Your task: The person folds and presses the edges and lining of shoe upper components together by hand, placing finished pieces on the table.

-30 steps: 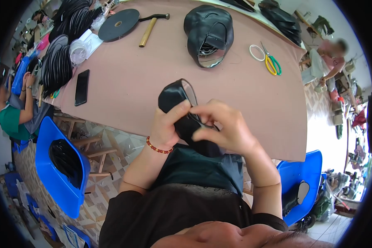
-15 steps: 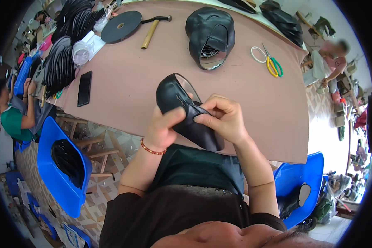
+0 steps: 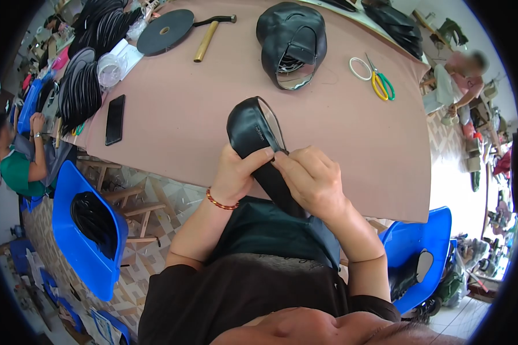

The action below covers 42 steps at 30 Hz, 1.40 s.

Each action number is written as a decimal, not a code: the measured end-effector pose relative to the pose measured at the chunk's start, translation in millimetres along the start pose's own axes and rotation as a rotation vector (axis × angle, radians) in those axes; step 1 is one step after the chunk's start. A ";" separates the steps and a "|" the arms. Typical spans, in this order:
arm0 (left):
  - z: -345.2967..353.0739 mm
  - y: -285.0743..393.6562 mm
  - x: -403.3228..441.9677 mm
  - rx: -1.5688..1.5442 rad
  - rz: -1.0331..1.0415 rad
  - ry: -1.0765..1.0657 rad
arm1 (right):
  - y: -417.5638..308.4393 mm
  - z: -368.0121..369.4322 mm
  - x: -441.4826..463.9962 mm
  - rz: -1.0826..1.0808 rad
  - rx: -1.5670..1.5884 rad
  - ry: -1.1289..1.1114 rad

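Shoe (image 3: 248, 133) held in both hands over the table's (image 3: 362, 149) near edge, rounded end away from the body, opening turned right. Side wrapped by the left hand (image 3: 239, 171), thumb set by the rim; probably braced there so the rim doesn't give. Rim pinched by the right hand (image 3: 309, 175), fingertips drawn together just beside the left thumb; opening likely angled that way for easy access. Anything between the fingertips is hidden, can't tell. Farther out: black leather bundle (image 3: 288, 37) set beyond the shoe. Scissors (image 3: 380, 85) laid at right, handles toward the body, presumably for quick pickup; white ring (image 3: 351, 64) just beside. Phone (image 3: 115, 119) parked at left. Hammer (image 3: 206, 43) laid farther off, head by the grey disc (image 3: 155, 41), likely out of the way.
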<state>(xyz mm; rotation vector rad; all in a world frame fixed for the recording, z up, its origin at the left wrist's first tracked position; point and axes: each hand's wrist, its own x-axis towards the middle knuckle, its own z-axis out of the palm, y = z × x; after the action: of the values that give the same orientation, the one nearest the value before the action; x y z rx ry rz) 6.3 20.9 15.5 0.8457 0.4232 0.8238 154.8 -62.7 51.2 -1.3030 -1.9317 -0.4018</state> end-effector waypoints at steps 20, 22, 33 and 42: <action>-11.0 -17.5 18.1 -0.289 -0.134 0.127 | 5.0 -5.4 1.6 0.583 0.613 -0.188; -12.4 -16.8 15.3 -0.295 -0.134 0.103 | 4.8 6.8 -7.9 0.605 0.592 -0.066; -4.9 -13.8 -12.6 -0.045 0.027 -0.030 | 7.6 19.4 -19.1 -0.018 0.022 0.150; 1.2 -8.1 -17.0 -0.004 -0.025 -0.038 | 6.4 -2.7 -4.9 -0.094 0.022 -0.095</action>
<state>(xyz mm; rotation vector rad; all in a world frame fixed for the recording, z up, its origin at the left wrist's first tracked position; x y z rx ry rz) 0.3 3.8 10.1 0.8496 0.3980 0.7845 162.5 -64.8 48.5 -1.2400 -2.0764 -0.3700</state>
